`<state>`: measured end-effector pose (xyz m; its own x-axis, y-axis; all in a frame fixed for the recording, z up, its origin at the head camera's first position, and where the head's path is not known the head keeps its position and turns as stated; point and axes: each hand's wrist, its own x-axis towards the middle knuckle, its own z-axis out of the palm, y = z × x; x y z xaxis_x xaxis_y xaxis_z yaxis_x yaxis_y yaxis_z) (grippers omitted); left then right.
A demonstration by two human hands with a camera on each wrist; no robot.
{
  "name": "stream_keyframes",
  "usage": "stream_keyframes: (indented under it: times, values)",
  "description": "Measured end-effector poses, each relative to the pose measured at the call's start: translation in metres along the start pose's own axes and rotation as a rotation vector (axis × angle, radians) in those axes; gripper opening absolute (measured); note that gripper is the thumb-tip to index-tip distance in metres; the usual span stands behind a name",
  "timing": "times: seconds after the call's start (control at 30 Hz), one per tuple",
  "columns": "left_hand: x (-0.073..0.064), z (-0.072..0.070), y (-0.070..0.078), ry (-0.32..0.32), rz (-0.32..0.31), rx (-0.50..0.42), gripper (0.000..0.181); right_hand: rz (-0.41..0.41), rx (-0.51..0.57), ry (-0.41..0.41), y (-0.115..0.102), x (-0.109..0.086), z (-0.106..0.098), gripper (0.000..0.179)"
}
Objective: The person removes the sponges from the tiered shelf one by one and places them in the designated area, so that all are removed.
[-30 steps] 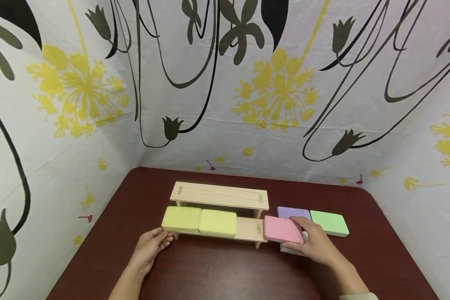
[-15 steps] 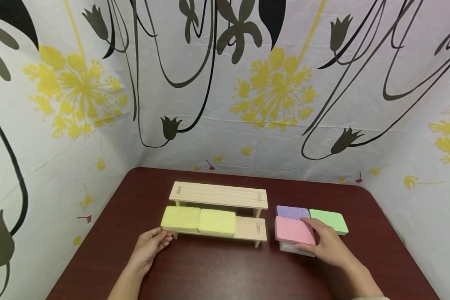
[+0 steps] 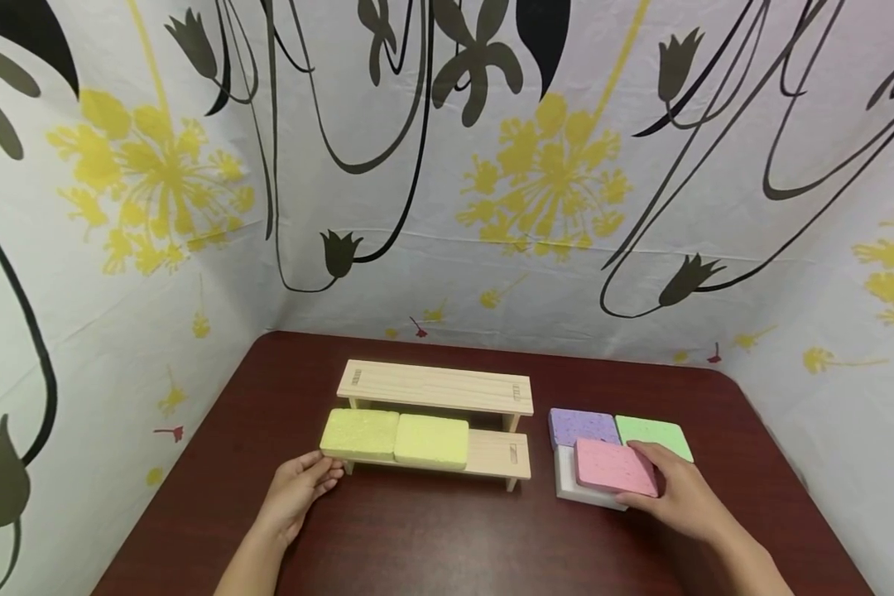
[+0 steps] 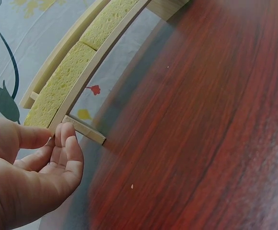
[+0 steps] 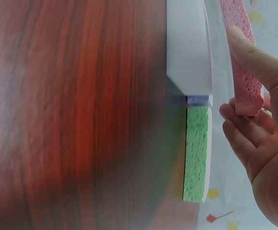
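My right hand (image 3: 678,495) pinches a pink sponge (image 3: 615,467) by its right end, thumb on one face and fingers on the other. In the head view the sponge overlaps a smooth white block (image 3: 569,480); the right wrist view shows a gap between the sponge and the white block (image 5: 189,45). My left hand (image 3: 298,497) grips the front left corner of a low two-step wooden stand (image 3: 497,454). Two yellow sponges (image 3: 359,434) lie side by side on its lower step, and the left wrist view shows their porous edges. The upper step (image 3: 435,387) is bare.
Behind the white block lies a purple sponge (image 3: 583,426), with a green sponge (image 3: 652,434) to its right. Everything rests on a dark red wooden table (image 3: 432,538). A flower-patterned cloth (image 3: 447,190) hangs behind and at both sides.
My right hand has carried the pink sponge rightward, from beside the stand's lower right end to over the white block. The left hand and the stand stay in place.
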<state>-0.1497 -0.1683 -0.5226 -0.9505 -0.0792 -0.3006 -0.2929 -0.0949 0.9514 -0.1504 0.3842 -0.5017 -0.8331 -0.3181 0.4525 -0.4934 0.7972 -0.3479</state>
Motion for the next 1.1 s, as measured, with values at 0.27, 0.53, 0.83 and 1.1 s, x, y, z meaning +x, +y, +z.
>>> stream_keyframes:
  times: [0.27,0.53,0.83,1.1]
  values:
    - [-0.001,0.0,0.001,-0.001,-0.006,0.003,0.041,0.038,-0.002,0.017,0.014,-0.014,-0.008,0.082]
    - [0.0,0.0,0.0,-0.002,-0.008,0.008,0.04,0.083,-0.021,0.012,0.029,-0.029,-0.018,0.082]
    - [0.0,-0.004,0.001,-0.01,-0.016,0.004,0.042,0.145,-0.032,-0.017,0.04,-0.037,-0.028,0.081]
    - [0.0,-0.001,0.0,-0.015,-0.014,0.0,0.041,0.191,-0.05,-0.013,0.048,-0.05,-0.036,0.082]
